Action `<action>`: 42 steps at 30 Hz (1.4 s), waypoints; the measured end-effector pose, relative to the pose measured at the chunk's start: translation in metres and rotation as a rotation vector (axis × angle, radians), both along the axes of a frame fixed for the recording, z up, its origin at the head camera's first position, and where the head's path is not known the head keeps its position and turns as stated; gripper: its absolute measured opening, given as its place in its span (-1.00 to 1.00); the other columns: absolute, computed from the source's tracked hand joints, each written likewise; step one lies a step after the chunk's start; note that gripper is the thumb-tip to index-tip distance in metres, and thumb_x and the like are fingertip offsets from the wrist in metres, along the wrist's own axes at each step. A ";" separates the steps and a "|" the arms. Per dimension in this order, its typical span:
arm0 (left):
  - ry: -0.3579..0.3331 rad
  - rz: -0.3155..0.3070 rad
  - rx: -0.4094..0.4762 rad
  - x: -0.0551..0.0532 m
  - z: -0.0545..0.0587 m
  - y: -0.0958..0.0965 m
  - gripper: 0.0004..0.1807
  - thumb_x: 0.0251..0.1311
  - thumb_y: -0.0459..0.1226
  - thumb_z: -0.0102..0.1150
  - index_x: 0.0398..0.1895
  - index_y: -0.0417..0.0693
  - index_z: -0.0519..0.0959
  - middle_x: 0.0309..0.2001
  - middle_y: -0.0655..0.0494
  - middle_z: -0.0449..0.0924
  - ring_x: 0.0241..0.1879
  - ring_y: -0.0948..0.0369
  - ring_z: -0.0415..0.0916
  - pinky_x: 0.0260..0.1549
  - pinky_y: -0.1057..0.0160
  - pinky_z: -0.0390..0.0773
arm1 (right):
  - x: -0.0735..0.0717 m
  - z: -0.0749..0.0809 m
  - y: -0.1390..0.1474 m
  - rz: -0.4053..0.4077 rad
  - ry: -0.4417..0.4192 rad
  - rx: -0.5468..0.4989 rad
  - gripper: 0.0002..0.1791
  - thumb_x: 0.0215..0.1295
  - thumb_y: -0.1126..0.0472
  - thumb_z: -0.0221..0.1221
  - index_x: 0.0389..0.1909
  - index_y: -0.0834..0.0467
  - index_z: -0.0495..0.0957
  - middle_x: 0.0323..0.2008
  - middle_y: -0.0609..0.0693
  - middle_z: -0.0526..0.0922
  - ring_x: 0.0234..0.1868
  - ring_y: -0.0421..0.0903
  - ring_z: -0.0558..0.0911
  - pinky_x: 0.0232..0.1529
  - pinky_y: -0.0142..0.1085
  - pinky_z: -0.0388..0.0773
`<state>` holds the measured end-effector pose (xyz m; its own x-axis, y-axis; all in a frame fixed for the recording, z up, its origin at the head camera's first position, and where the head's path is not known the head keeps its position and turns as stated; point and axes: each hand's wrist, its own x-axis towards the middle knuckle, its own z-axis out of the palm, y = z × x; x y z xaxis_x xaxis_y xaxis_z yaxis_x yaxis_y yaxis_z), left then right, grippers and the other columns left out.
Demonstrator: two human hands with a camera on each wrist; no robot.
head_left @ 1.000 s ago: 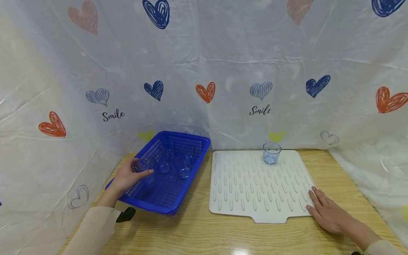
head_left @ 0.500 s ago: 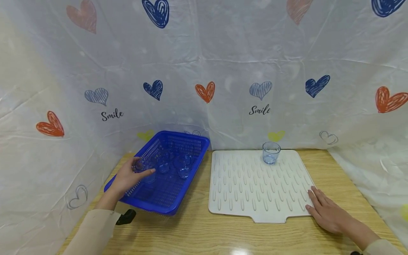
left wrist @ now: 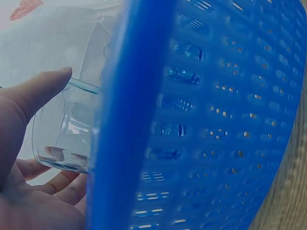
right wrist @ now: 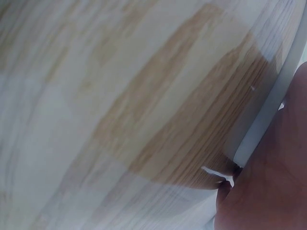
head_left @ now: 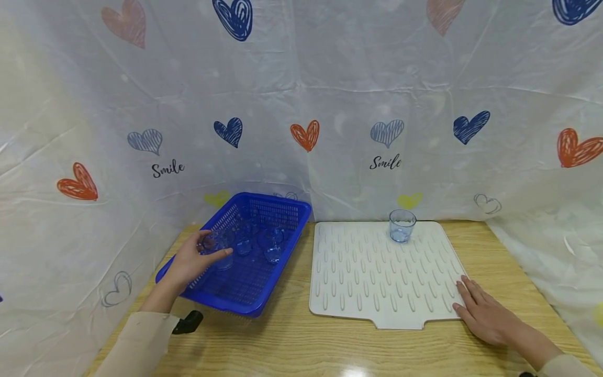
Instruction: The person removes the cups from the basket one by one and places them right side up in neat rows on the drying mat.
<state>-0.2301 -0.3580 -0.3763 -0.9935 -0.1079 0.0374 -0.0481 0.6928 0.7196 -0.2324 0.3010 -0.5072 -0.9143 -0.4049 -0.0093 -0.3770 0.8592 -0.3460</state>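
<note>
My left hand [head_left: 188, 262] reaches over the near left rim of a blue plastic basket [head_left: 256, 308] and grips a clear drinking glass [head_left: 225, 257]. In the left wrist view the thumb lies at the rim of that glass [left wrist: 67, 124] and the fingers curl behind it; the basket wall hides part of it. Several more clear glasses [head_left: 273, 247] sit deeper in the basket. At the right, my right hand [head_left: 485, 311] rests with straight fingers on the right edge of a white ridged drying board [head_left: 350, 314]. A single glass [head_left: 402, 228] stands upright near the board's back edge.
The basket and board lie side by side on a wood-grain table [head_left: 282, 340], with a narrow strip of table between them. Behind them hangs a white curtain [head_left: 339, 188] printed with hearts, which also runs down both sides.
My left hand and the glass it grips have shifted slightly right within the basket. The right hand, the board and the glass on it stay put.
</note>
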 end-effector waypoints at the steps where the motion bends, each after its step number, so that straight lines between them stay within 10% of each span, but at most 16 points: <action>1: -0.001 0.000 0.005 0.000 0.000 0.000 0.17 0.23 0.20 0.35 0.62 -0.25 -0.04 0.46 -0.39 0.18 0.43 -0.33 0.13 0.25 -0.34 0.35 | 0.000 0.000 0.000 0.003 0.006 0.002 -0.19 0.65 -0.09 -0.11 0.49 0.55 0.07 0.52 0.53 -0.02 0.51 0.50 0.00 0.60 -0.01 -0.36; 4: 0.000 0.002 0.015 0.001 0.001 0.002 0.17 0.22 0.20 0.36 0.63 -0.24 -0.04 0.45 -0.37 0.18 0.43 -0.33 0.13 0.24 -0.33 0.37 | 0.000 -0.001 0.000 0.006 0.009 0.000 -0.19 0.65 -0.09 -0.12 0.49 0.55 0.07 0.52 0.53 -0.02 0.51 0.50 0.00 0.60 -0.01 -0.36; 8: 0.009 0.006 0.023 0.003 0.003 0.005 0.17 0.21 0.21 0.36 0.63 -0.21 -0.03 0.44 -0.34 0.20 0.41 -0.30 0.15 0.22 -0.32 0.38 | 0.003 0.005 -0.004 0.006 0.030 0.019 -0.22 0.63 -0.06 -0.07 0.47 0.55 0.12 0.51 0.53 0.03 0.48 0.51 0.07 0.37 0.35 0.13; 15: 0.033 0.001 0.026 0.004 0.003 0.008 0.15 0.22 0.20 0.36 0.62 -0.21 0.00 0.39 -0.29 0.25 0.38 -0.27 0.20 0.19 -0.29 0.41 | -0.001 -0.011 0.004 0.037 0.087 -0.046 -0.24 0.66 -0.05 -0.14 0.48 0.55 0.09 0.49 0.55 0.06 0.55 0.44 -0.05 0.51 -0.40 -0.54; 27: 0.036 -0.026 0.051 0.007 0.005 0.022 0.12 0.20 0.21 0.37 0.61 -0.17 0.05 0.33 -0.21 0.31 0.35 -0.21 0.26 0.18 -0.22 0.45 | 0.003 -0.006 0.001 0.033 0.093 -0.004 -0.25 0.66 -0.03 -0.12 0.47 0.56 0.11 0.48 0.55 0.07 0.53 0.46 -0.01 0.57 0.11 -0.09; 34: 0.032 -0.040 0.069 0.009 0.008 0.030 0.14 0.17 0.22 0.38 0.61 -0.14 0.04 0.36 -0.21 0.30 0.43 -0.25 0.21 0.23 -0.25 0.44 | 0.001 -0.008 0.003 0.031 0.067 -0.025 -0.23 0.67 -0.06 -0.14 0.49 0.55 0.08 0.49 0.55 0.05 0.55 0.44 -0.06 0.59 -0.24 -0.38; 42: 0.059 -0.071 0.074 0.010 0.016 0.040 0.11 0.17 0.20 0.41 0.60 -0.12 0.08 0.32 -0.19 0.33 0.42 -0.20 0.23 0.36 -0.24 0.31 | 0.000 -0.007 0.001 0.025 0.061 -0.039 -0.24 0.65 -0.03 -0.09 0.46 0.58 0.10 0.48 0.56 0.04 0.49 0.52 0.01 0.54 0.16 -0.13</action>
<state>-0.2201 -0.3176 -0.3606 -0.9950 -0.0423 0.0902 0.0426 0.6376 0.7692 -0.2320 0.3022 -0.5139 -0.9024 -0.4263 0.0621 -0.4192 0.8356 -0.3551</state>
